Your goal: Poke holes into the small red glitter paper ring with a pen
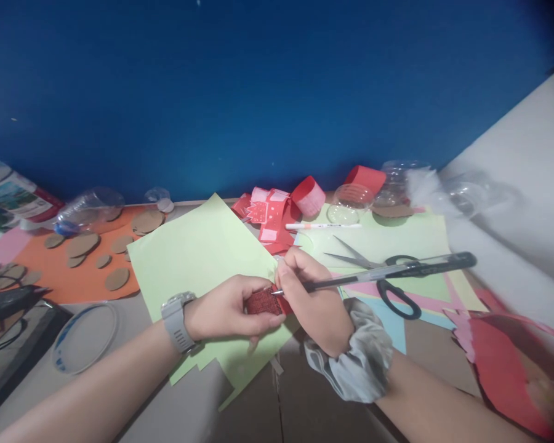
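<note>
My left hand (233, 307), with a grey watch on its wrist, is closed on a small red piece with a dark woven-looking surface (262, 302). Close against it, my right hand (311, 295) has its fingers bent together and a black-and-clear pen (364, 277) lying across it. The pen's metal tip points left, over the red piece; whether it touches cannot be told. What else the right fingertips pinch is hidden. Beneath both hands lies a pale green paper sheet (194, 246) with cut edges.
Black-handled scissors (399, 295) lie open to the right, by a white marker (323, 226). Red paper rings (308, 197) and clear plastic cups (351, 203) stand behind. At left are cardboard discs (83, 245) on orange paper (50, 264) and a clear tape ring (85, 338). A blue wall rises behind.
</note>
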### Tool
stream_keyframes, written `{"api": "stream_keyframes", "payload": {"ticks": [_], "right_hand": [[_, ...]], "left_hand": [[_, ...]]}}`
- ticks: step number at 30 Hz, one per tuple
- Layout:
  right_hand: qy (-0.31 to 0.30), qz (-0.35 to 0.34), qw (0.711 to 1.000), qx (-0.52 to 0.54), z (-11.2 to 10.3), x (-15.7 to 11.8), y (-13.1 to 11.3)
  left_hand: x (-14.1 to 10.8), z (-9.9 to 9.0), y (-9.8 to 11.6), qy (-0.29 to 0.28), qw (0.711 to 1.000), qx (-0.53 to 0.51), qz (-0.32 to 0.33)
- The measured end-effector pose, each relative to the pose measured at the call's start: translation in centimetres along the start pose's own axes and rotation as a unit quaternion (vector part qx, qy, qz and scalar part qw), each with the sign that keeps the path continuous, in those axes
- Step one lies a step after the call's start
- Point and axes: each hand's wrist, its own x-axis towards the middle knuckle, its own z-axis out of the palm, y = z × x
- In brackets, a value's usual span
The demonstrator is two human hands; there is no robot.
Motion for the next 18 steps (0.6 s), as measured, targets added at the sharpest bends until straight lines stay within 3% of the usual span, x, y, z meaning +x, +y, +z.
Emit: {"api": "stream_keyframes", "payload": {"ticks": [18], "right_hand": [[-0.004, 0.002, 1.000, 0.019, -0.07, -0.08, -0.02]], "left_hand": [[0.03, -0.03, 0.09, -0.003, 1.000, -0.014, -0.007]]}}
